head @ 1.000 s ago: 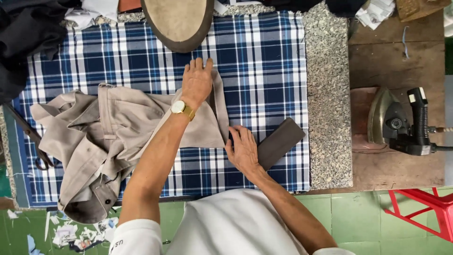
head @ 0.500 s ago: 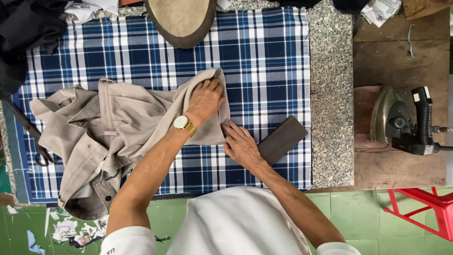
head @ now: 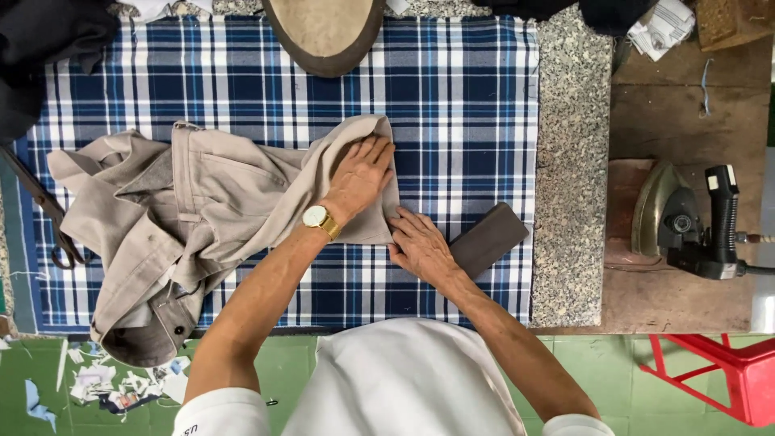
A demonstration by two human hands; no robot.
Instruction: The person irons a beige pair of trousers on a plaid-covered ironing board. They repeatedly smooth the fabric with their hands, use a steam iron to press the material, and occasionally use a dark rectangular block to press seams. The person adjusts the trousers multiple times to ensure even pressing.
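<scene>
Centrally on the blue plaid ironing cloth lay a pair of beige trousers, crumpled at the left and drawn out to a flatter folded panel at the right. The left hand, wearing a gold wristwatch, rested palm down on that panel with fingers extended and slightly spread; it pressed the fabric flat and gripped nothing. The right hand lay just near and right of it, fingers extended, their tips touching the panel's near right edge; whether they pinched the hem could not be determined.

Handling judgement: the garment appeared light, soft and limp, likely to wrinkle and slide over the cloth unless pinned. The firmer places to take hold seemed to be the waistband at the far left and the hemmed edges beneath the hands.

A dark rectangular block sat immediately right of the right hand, partly under its wrist. A granite counter strip bordered the cloth on the right. Beyond it, a clothes iron stood on a wooden table, well apart from both hands. An oval padded pressing form occupied the far edge.
</scene>
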